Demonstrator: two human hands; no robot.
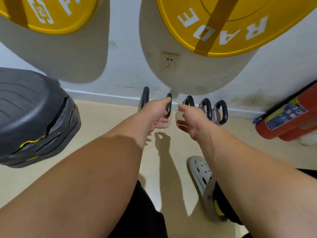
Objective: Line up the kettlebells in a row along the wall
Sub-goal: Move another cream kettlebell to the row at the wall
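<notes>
Head view. Five kettlebells stand in a row at the foot of the white wall [127,66], centre of the frame, their black handles upright: first kettlebell [145,98] at the left end, second kettlebell [169,107], third kettlebell [189,101], fourth kettlebell [206,107], and fifth kettlebell [222,112] at the right end.

The left hand [157,111] is curled around the handle of the second kettlebell, thumb over the top. The right hand [190,119] is spread loosely in front of the third kettlebell; contact cannot be confirmed.

A stack of black plates [34,114] occupies the left of the frame. A red fire extinguisher [288,117] lies at the right edge. Yellow bumper plates [231,23] fill the top. A grey clog [202,177] is at lower centre-right.
</notes>
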